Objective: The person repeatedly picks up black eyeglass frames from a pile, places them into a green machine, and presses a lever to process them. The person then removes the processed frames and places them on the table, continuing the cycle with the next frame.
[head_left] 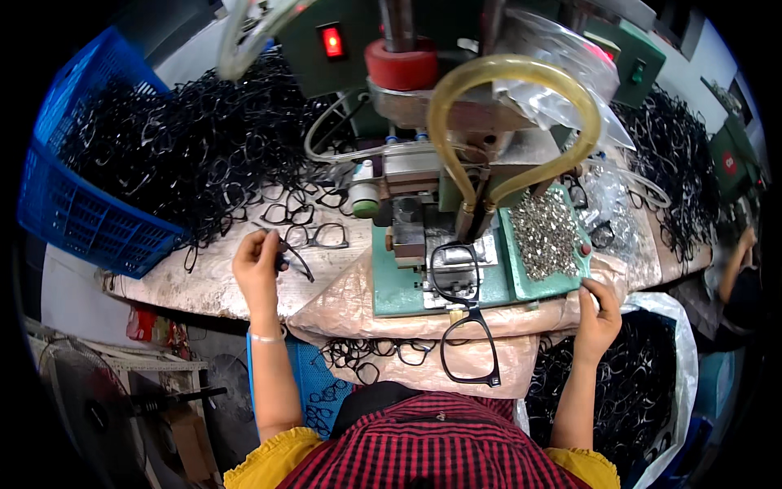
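My left hand [257,262] is closed in a pinch on a dark spectacle frame [300,262], part of which is hidden by the fingers. My right hand [600,316] is at the front right corner of a green tray [521,287] full of small metal pieces [544,236]. Its thumb and forefinger are pressed together; whatever is between them is too small to make out. Between my hands, a black spectacle frame [446,352] has one rim over the metal fixture of a green bench press [389,303], and its other rim hangs toward me over the edge.
A tangled heap of black frames [195,138] spills from a blue crate [98,213] at the left. Loose frames [329,235] lie beside the press. A yellowed hose [588,98] loops above the fixture. At lower right stands a white-lined sack [686,359] of frames.
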`<state>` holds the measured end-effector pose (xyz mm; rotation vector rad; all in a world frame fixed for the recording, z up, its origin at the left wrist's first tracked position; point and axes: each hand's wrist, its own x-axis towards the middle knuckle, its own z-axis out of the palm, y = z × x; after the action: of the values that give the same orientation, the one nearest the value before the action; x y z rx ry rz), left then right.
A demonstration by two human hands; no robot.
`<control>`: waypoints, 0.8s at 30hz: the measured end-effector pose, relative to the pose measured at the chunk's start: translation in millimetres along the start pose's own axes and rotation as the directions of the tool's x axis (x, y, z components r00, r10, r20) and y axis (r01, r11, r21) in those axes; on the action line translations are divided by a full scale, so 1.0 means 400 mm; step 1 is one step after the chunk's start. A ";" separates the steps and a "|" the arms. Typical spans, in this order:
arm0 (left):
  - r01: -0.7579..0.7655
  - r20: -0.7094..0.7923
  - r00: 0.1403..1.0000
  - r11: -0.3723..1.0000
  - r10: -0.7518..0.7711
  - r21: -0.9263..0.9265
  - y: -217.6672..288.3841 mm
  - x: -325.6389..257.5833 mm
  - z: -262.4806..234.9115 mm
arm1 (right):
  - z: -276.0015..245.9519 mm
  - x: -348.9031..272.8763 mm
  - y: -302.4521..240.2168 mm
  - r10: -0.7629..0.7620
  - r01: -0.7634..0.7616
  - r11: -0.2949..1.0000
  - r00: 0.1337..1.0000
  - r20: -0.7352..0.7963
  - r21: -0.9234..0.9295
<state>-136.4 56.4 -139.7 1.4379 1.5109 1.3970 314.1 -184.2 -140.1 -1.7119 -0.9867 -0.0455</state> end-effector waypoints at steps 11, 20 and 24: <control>0.061 0.119 0.993 0.850 0.003 -0.523 0.102 -0.130 0.188 | 0.298 0.096 -0.316 -0.085 -0.069 0.801 0.970 0.226 0.595; -0.359 -0.109 0.916 0.666 0.386 -0.654 0.301 -0.143 0.172 | 0.273 0.088 -0.371 0.022 -0.367 0.549 0.904 0.426 0.751; -0.587 -0.156 0.715 0.465 0.682 -0.663 0.408 -0.228 0.121 | 0.253 0.076 -0.411 0.057 -0.447 0.492 0.873 0.485 0.747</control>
<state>-23.8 -42.2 -18.0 1.5924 0.1993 1.9545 187.7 -76.6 -37.0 -0.9008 -0.7978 0.9114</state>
